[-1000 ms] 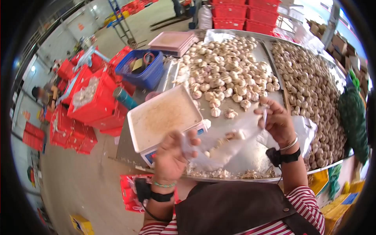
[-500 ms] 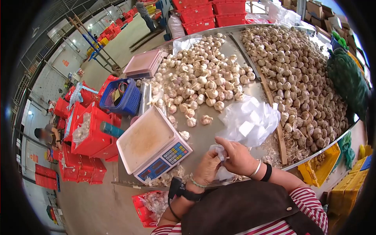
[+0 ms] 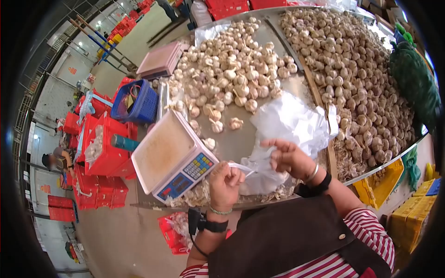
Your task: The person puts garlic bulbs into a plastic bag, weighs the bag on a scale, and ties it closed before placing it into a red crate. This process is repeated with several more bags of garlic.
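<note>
My left hand (image 3: 225, 185) is closed on the edge of a thin white plastic bag (image 3: 259, 178), its rim pulled out in a narrow strip. Over the bag's other side is my right hand (image 3: 292, 160), index finger stretched out and fingers apart, seemingly gripping nothing. Beyond it lies a heap of white plastic bags (image 3: 289, 123) on the metal table. A digital scale (image 3: 174, 155) with a bare pan stands just left of my left hand. Loose garlic bulbs (image 3: 222, 76) spread over the table ahead, a few lying near the scale.
A wooden divider (image 3: 320, 99) separates a large pile of garlic (image 3: 345, 69) on the right. On the left are a second scale (image 3: 162, 59), a blue basket (image 3: 134, 102) and red crates (image 3: 109, 153). A yellow crate (image 3: 382, 183) sits below the right edge; a person (image 3: 60, 160) stands far left.
My hands have moved apart: the left went left toward the scale, drawing the bag's edge out, and the right opened. The bag has spread from a crumpled bunch.
</note>
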